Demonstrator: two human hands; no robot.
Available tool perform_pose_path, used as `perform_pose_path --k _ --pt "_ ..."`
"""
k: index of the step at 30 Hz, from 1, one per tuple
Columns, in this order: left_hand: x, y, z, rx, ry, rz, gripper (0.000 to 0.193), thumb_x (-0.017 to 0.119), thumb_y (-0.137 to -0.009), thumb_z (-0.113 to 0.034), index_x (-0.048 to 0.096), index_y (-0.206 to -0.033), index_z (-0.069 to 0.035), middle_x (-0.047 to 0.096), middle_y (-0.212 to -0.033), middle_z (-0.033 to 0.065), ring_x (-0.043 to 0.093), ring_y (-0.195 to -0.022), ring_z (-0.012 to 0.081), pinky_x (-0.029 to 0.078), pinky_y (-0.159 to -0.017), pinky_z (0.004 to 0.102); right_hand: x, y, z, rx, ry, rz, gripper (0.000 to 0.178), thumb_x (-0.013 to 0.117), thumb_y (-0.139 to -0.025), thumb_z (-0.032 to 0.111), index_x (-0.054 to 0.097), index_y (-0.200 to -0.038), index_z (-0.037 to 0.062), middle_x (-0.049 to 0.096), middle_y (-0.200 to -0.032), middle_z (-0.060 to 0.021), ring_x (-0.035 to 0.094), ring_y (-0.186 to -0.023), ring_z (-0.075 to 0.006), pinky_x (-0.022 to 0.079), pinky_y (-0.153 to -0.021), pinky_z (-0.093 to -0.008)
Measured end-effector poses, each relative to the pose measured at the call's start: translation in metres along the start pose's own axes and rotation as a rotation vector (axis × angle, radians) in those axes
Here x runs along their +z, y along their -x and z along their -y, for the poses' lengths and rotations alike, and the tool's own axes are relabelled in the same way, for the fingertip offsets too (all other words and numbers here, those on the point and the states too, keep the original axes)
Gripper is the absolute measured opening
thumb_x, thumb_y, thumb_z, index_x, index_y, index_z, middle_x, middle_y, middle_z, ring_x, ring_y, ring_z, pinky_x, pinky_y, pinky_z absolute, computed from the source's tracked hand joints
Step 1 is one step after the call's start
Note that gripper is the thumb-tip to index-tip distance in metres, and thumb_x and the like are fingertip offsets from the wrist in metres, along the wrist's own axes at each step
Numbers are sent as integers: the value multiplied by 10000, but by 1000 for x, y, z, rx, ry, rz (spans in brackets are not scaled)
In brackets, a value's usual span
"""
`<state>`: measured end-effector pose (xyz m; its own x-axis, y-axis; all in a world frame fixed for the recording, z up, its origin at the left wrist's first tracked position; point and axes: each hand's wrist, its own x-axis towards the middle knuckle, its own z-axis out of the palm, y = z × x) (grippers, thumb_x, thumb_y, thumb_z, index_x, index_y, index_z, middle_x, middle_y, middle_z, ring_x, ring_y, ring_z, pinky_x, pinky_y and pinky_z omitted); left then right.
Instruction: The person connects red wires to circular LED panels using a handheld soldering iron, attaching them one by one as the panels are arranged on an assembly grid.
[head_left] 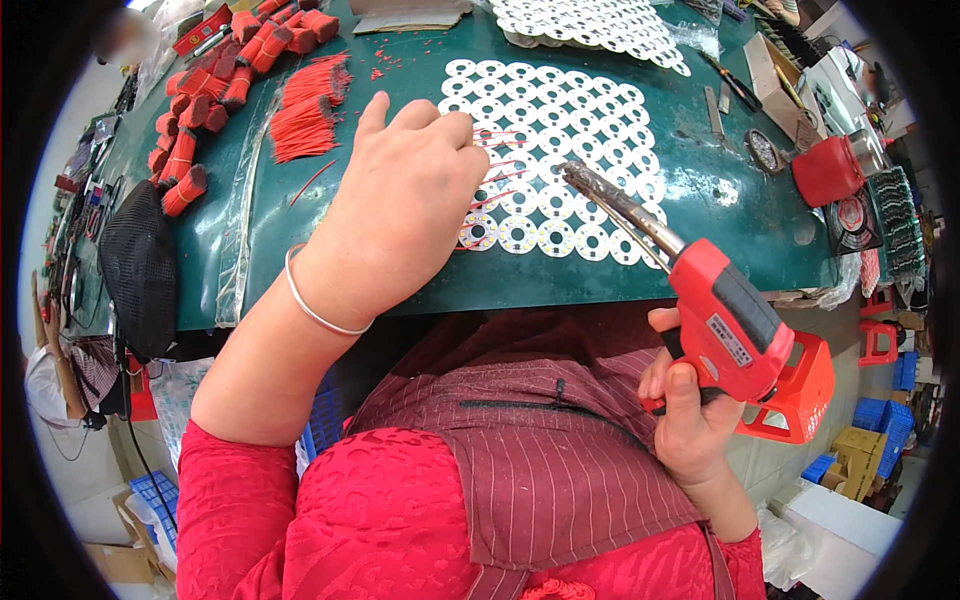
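Note:
My right hand (pixel 690 410) grips a red and black soldering gun (pixel 725 320), with fingers at its trigger side. Its dark, crusted tip points up and left over a panel of round white LED circuit boards (pixel 592 229). A thin metal tube runs beneath the barrel. My left hand (pixel 405 195) hovers over the panel's left edge, fingers curled together; their tips and anything between them are hidden. Several short red wires (pixel 503 174) stick out across the boards beside it. A loose heap of red wires (pixel 305 120) lies to its left, with one stray wire (pixel 313 183) nearer me.
Tied red wire bundles (pixel 183 155) and a black mesh-covered object (pixel 140 265) occupy the table's left side. Another white board panel (pixel 590 25) lies at the back. Rightward are pliers (pixel 735 82), a round tin (pixel 765 150), a red container (pixel 828 170) and a small fan (pixel 853 220). A red stool (pixel 800 395) stands below.

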<state>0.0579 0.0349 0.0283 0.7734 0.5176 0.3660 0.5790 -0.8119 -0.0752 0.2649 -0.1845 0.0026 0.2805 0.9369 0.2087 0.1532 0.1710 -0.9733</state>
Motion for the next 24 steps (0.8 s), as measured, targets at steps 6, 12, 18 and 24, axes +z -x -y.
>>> perform_pose_path --k 6,12,18,24 --pt "2 3 -4 0 -32 -35 19 615 -808 -51 626 -823 -56 577 -903 76 583 -958 289 416 -1038 568 3 -1 3 7 6 6 441 573 -1026 219 424 -1380 4 574 -1270 -166 515 -707 -79 504 -597 -260" --pt "11 3 1 19 -48 -26 32 608 -801 -51 612 -833 -56 578 -898 80 591 -925 283 435 -1003 532 4 0 3 -15 22 7 445 579 -1025 231 431 -1374 -1 578 -1266 -167 514 -699 -79 502 -590 -258" --pt "12 6 10 20 64 -73 29 633 -827 -70 623 -854 -74 608 -851 67 587 -878 264 436 -878 410 4 1 2 -4 6 -4 453 587 -1022 241 433 -1374 1 580 -1269 -166 515 -695 -76 498 -586 -255" --pt "10 5 11 -20 106 -98 28 635 -836 -66 636 -861 -79 613 -796 57 586 -874 262 437 -876 410 4 0 1 3 3 0 460 590 -1021 239 430 -1380 2 578 -1272 -165 513 -695 -75 496 -587 -253"
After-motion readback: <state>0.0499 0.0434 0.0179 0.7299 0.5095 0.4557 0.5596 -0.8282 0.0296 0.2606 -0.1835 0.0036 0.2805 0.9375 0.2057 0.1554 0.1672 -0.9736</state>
